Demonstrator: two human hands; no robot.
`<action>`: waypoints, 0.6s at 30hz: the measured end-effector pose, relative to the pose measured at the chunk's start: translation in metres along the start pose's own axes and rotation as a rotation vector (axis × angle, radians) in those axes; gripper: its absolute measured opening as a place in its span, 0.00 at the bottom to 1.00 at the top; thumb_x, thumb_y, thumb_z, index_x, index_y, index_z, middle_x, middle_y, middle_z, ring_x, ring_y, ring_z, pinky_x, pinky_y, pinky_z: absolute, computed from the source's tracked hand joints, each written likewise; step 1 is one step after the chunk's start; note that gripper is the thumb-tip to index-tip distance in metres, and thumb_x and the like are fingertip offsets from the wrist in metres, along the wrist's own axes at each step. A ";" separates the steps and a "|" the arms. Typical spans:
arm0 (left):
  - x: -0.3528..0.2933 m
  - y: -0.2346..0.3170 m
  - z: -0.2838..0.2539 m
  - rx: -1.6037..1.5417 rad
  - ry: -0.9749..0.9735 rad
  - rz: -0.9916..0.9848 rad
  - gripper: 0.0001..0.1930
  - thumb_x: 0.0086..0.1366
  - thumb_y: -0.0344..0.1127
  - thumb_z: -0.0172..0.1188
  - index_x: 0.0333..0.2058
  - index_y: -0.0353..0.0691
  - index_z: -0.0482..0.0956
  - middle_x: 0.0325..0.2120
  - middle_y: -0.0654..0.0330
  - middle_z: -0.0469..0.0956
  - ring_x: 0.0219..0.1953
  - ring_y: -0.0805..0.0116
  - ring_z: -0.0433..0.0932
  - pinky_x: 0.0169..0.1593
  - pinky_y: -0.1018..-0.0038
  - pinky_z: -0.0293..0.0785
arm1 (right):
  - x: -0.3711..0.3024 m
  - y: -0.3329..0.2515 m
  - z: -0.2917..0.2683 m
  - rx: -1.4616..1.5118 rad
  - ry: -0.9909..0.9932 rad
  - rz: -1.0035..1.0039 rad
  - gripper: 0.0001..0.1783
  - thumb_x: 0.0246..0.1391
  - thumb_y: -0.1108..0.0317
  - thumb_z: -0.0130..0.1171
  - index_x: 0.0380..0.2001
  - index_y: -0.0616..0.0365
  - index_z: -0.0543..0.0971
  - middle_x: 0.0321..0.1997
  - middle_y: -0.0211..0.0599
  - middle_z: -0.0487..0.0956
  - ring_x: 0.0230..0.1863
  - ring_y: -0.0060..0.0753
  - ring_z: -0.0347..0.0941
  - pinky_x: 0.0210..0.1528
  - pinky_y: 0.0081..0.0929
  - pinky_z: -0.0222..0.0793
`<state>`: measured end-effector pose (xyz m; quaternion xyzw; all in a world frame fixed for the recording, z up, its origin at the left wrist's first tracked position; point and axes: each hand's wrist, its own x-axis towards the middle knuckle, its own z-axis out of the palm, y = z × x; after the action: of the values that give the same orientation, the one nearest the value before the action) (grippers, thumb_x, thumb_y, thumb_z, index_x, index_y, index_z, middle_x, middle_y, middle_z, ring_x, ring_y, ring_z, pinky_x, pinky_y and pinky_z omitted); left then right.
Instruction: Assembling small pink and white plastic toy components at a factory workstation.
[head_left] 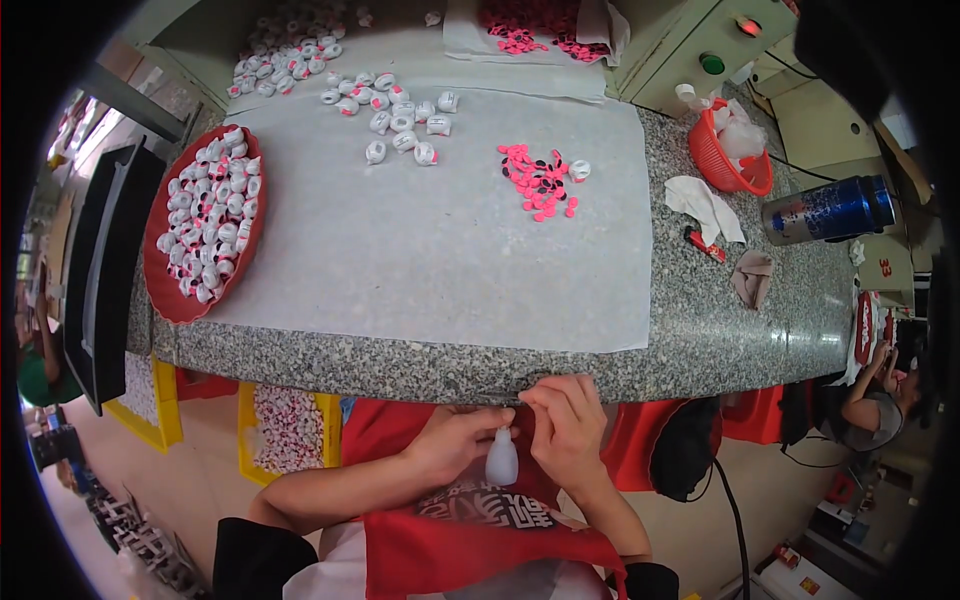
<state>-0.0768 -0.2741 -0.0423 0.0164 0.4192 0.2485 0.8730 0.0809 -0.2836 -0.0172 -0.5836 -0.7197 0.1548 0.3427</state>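
At the near edge of the granite table, my left hand (452, 442) and my right hand (567, 425) are close together, fingertips almost meeting. A small pale squeeze bottle (502, 462) hangs between them, narrow neck up, at the closed thumb and fingers of my left hand. My right hand's thumb and index finger are pinched; whatever is between them is too small to make out. On the white sheet (420, 250) ahead lies a loose group of pink and black small pieces (537, 183), with one white ring-shaped piece (579, 171) beside it.
A red oval basket (158, 290) of white pieces stands at left. More white pieces (403, 123) lie farther back. At right are a red plastic basket (715, 155), a blue bottle (825, 210), a tissue (705, 205) and a cloth (752, 278). Yellow crates (247, 425) stand below the table.
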 end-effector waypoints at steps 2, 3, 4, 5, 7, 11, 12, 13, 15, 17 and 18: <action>-0.002 0.000 0.001 0.009 0.001 -0.013 0.09 0.54 0.28 0.58 0.35 0.33 0.75 0.31 0.58 0.76 0.35 0.67 0.75 0.41 0.70 0.72 | 0.000 -0.001 0.001 -0.020 -0.006 -0.004 0.13 0.31 0.80 0.54 0.26 0.56 0.73 0.29 0.33 0.71 0.31 0.37 0.68 0.31 0.30 0.64; -0.002 0.001 0.001 0.007 0.001 -0.015 0.09 0.54 0.28 0.58 0.35 0.33 0.75 0.31 0.58 0.76 0.35 0.67 0.75 0.41 0.70 0.72 | -0.001 -0.003 0.002 -0.043 -0.007 -0.008 0.13 0.30 0.80 0.54 0.26 0.56 0.73 0.29 0.33 0.71 0.31 0.37 0.68 0.31 0.30 0.64; -0.002 0.001 0.002 0.008 -0.002 -0.015 0.10 0.54 0.28 0.58 0.35 0.33 0.74 0.31 0.58 0.76 0.35 0.66 0.75 0.41 0.70 0.71 | -0.002 -0.003 0.002 -0.065 -0.009 -0.012 0.13 0.30 0.80 0.53 0.26 0.56 0.73 0.29 0.33 0.71 0.31 0.37 0.68 0.31 0.30 0.64; -0.001 0.002 0.003 0.009 -0.005 -0.016 0.10 0.54 0.28 0.58 0.36 0.33 0.74 0.32 0.58 0.76 0.35 0.66 0.75 0.41 0.70 0.71 | -0.003 -0.003 0.002 -0.066 -0.010 -0.010 0.13 0.30 0.80 0.53 0.26 0.56 0.73 0.29 0.33 0.71 0.31 0.37 0.68 0.31 0.30 0.64; -0.002 0.003 0.003 0.010 -0.008 -0.017 0.10 0.54 0.29 0.58 0.36 0.34 0.74 0.32 0.58 0.75 0.35 0.66 0.75 0.41 0.70 0.71 | -0.004 -0.001 0.003 -0.043 0.007 -0.020 0.13 0.30 0.80 0.53 0.26 0.56 0.73 0.29 0.33 0.71 0.31 0.37 0.68 0.31 0.30 0.64; -0.004 0.004 0.003 0.030 0.015 -0.091 0.11 0.53 0.29 0.58 0.37 0.35 0.74 0.32 0.59 0.75 0.35 0.66 0.74 0.41 0.70 0.71 | -0.006 -0.001 0.005 -0.076 0.025 -0.023 0.13 0.30 0.81 0.53 0.26 0.57 0.73 0.29 0.33 0.71 0.31 0.37 0.68 0.31 0.29 0.64; -0.003 0.004 0.003 0.035 0.015 -0.075 0.11 0.53 0.29 0.58 0.37 0.35 0.74 0.32 0.59 0.75 0.35 0.66 0.74 0.41 0.69 0.71 | -0.005 -0.001 0.005 -0.100 0.031 -0.023 0.13 0.30 0.81 0.53 0.26 0.57 0.73 0.29 0.34 0.71 0.31 0.37 0.68 0.31 0.29 0.64; -0.002 0.004 0.004 0.039 0.014 -0.059 0.11 0.54 0.28 0.58 0.37 0.35 0.74 0.32 0.59 0.75 0.35 0.67 0.74 0.41 0.69 0.71 | -0.003 0.000 0.004 -0.101 0.033 -0.022 0.13 0.30 0.81 0.53 0.26 0.57 0.73 0.29 0.34 0.71 0.31 0.37 0.68 0.31 0.29 0.64; -0.002 0.002 0.003 0.044 0.013 -0.045 0.11 0.54 0.28 0.58 0.37 0.35 0.74 0.32 0.60 0.75 0.35 0.67 0.74 0.42 0.69 0.71 | 0.000 0.003 0.003 -0.068 0.035 0.003 0.11 0.33 0.82 0.54 0.25 0.58 0.73 0.28 0.35 0.71 0.30 0.38 0.67 0.30 0.30 0.64; -0.005 0.001 0.002 0.051 0.013 -0.055 0.11 0.53 0.28 0.58 0.37 0.36 0.74 0.32 0.60 0.75 0.35 0.68 0.73 0.42 0.69 0.70 | -0.001 0.001 0.002 -0.050 0.036 0.014 0.10 0.34 0.83 0.54 0.25 0.59 0.73 0.27 0.35 0.71 0.29 0.39 0.67 0.29 0.30 0.64; -0.006 0.001 0.002 0.053 0.014 -0.058 0.11 0.53 0.28 0.58 0.37 0.36 0.74 0.32 0.60 0.75 0.35 0.68 0.73 0.42 0.68 0.70 | -0.004 -0.002 0.001 -0.038 0.025 -0.004 0.10 0.34 0.83 0.54 0.25 0.59 0.73 0.27 0.35 0.70 0.29 0.39 0.67 0.29 0.30 0.64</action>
<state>-0.0787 -0.2756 -0.0361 0.0255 0.4320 0.2119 0.8762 0.0788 -0.2874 -0.0182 -0.5906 -0.7191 0.1332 0.3411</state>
